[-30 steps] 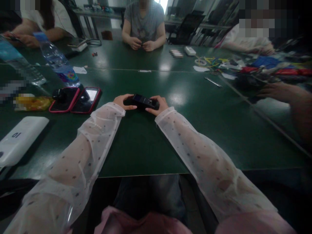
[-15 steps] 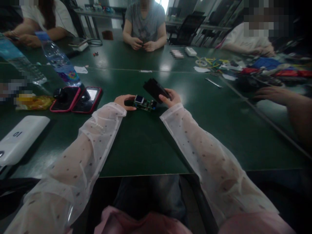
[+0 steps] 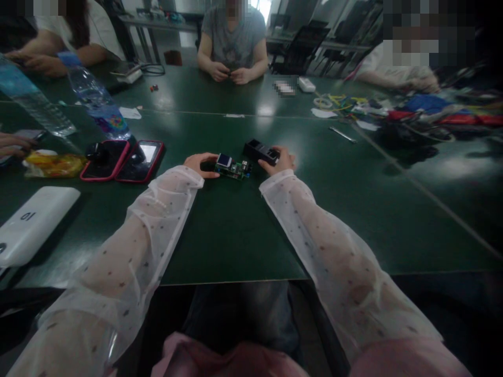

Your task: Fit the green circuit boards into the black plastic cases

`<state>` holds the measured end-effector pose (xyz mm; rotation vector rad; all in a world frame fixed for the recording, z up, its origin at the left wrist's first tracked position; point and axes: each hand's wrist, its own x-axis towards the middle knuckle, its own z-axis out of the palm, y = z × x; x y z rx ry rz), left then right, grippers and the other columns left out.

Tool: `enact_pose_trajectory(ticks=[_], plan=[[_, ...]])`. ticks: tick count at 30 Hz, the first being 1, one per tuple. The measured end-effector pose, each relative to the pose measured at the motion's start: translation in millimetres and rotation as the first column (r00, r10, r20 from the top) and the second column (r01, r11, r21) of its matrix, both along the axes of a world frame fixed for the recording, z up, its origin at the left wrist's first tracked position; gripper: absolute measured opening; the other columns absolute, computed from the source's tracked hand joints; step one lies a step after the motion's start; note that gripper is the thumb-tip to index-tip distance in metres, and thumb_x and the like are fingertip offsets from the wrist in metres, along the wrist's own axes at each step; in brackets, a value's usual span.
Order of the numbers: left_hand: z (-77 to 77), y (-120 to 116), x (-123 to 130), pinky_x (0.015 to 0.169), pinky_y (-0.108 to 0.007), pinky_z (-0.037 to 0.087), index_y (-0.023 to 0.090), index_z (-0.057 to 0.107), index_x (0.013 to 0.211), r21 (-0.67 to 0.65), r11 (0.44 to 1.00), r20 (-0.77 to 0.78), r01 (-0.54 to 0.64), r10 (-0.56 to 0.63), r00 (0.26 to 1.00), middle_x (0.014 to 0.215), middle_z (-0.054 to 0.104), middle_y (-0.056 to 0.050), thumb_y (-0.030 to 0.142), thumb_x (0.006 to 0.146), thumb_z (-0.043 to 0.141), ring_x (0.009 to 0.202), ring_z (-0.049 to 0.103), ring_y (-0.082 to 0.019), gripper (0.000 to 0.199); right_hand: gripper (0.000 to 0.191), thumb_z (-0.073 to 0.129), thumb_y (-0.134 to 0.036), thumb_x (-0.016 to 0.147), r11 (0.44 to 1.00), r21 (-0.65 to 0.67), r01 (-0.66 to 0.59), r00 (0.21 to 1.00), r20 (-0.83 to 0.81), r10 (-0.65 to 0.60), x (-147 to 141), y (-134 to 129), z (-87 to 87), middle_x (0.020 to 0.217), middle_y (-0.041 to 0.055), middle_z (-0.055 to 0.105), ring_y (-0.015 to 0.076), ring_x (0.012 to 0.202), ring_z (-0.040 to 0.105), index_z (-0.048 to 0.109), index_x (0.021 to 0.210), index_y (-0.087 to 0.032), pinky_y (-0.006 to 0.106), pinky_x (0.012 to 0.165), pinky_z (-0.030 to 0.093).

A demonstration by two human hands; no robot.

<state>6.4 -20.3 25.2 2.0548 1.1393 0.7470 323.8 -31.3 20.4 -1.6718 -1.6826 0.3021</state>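
Observation:
My left hand (image 3: 200, 163) is closed on the left end of a circuit board (image 3: 234, 168), thumb on the near side and fingers on the far side. The green board carries a small screen (image 3: 225, 160) at its left and several small parts to the right. Just right of it, my right hand (image 3: 280, 161) grips the right end of a black plastic case (image 3: 259, 152), whose upper face shows cut-outs. Case and board are close together but apart. Whether the case rests on the green table (image 3: 231, 225) I cannot tell.
Two red-edged phones (image 3: 141, 161), a yellow packet (image 3: 55, 164), a white power bank (image 3: 37, 222) and water bottles (image 3: 96, 99) are at the left. A metal wrench (image 3: 342, 135) and tangled cables (image 3: 341, 102) lie at the right. Several people sit around the table.
My right hand has turned and lowered the black case, so its face with cut-outs now shows. My left hand and the board have stayed put. Another person's hand at the right has left view.

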Motion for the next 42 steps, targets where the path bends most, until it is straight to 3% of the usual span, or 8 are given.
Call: enact_pose_trajectory(ticks=[3,10,23,32,42], plan=[[-2.2,1.8,-0.4,0.118,-0.052,0.04,0.02,0.064,0.134,0.003,1.0,-0.005,0.007,-0.007,1.0,0.134,0.069,-0.014,0.046,0.066,0.083,0.13,0.063,-0.03,0.076,0.069,0.07,-0.055,0.078,1.0,-0.003,0.007,1.0,0.014,-0.007,-1.7,-1.2,1.7,0.138,0.0153,0.057,0.0422,0.134,0.041,0.047,0.137,-0.027,0.069,0.108,0.031],[-2.6,1.6,-1.0,0.116,-0.053,0.04,0.025,0.065,0.132,0.042,0.999,-0.079,-0.031,0.034,0.996,0.132,0.071,-0.01,0.046,0.068,0.082,0.127,0.064,-0.03,0.07,0.061,0.053,-0.061,0.089,1.0,0.013,-0.002,1.0,-0.011,0.002,-2.9,-4.3,2.6,0.139,0.0156,0.056,0.0402,0.135,0.04,0.046,0.139,-0.027,0.067,0.109,0.03],[-6.6,3.9,-0.7,0.118,-0.054,0.034,0.026,0.064,0.134,0.132,0.99,-0.235,-0.057,0.087,0.968,0.14,0.065,-0.009,0.055,0.07,0.078,0.134,0.056,-0.033,0.071,0.06,0.069,-0.053,0.081,1.0,0.011,-0.005,0.999,0.038,0.005,-2.4,-2.1,-0.3,0.137,0.0151,0.055,0.0424,0.134,0.041,0.049,0.132,-0.028,0.069,0.108,0.03],[-8.9,8.5,1.8,0.118,-0.048,0.037,0.027,0.07,0.125,0.152,0.987,-0.219,-0.057,0.09,0.972,0.139,0.067,-0.007,0.053,0.069,0.078,0.133,0.058,-0.031,0.062,0.062,0.068,-0.05,0.082,1.0,0.014,-0.01,0.998,0.056,0.009,-1.7,-1.8,-1.5,0.137,0.0145,0.055,0.042,0.133,0.041,0.046,0.135,-0.028,0.07,0.107,0.031],[-3.4,5.2,-0.2,0.117,-0.052,0.037,0.026,0.069,0.127,0.149,0.989,-0.247,-0.026,0.062,0.967,0.14,0.065,-0.008,0.058,0.073,0.075,0.133,0.057,-0.033,0.062,0.055,0.068,-0.044,0.081,1.0,0.004,0.021,0.999,0.048,-0.021,1.4,4.4,-5.3,0.131,0.0158,0.059,0.0398,0.131,0.045,0.052,0.13,-0.025,0.066,0.107,0.036]])
